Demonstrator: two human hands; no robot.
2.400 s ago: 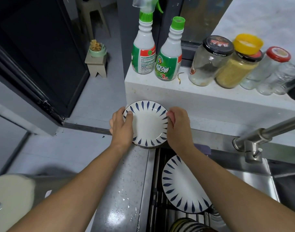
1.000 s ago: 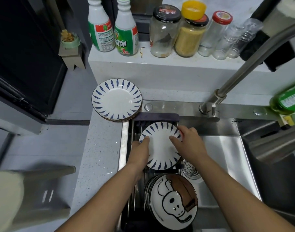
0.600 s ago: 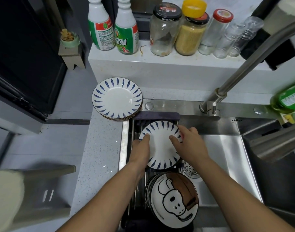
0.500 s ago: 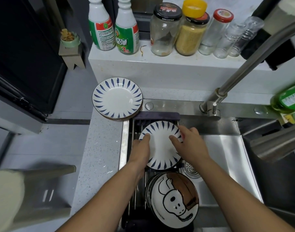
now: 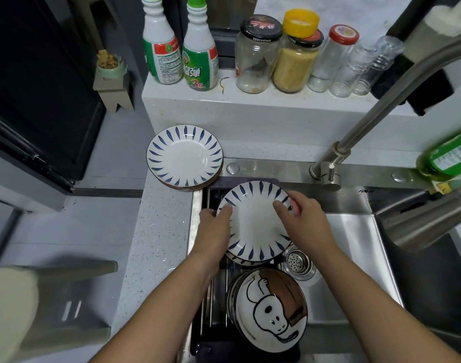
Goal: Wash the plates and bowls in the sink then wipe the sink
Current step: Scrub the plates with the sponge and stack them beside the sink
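Hands (image 5: 215, 231) (image 5: 304, 222) grip blue-leaf plate (image 5: 253, 221) over sink (image 5: 355, 231).

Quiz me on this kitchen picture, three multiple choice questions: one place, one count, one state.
1. Where is the untouched stack of blue-patterned plates? A. on the counter left of the sink B. under the tap C. on the floor
2. How many green and white bottles stand on the ledge? A. one B. two C. four
3. The plate over the sink is A. held by both hands B. held by one hand C. lying untouched
Answers: 1 A, it sits beside the sink's left rim; 2 B, a pair beside the jars; 3 A, left hand and right hand grip opposite rims.
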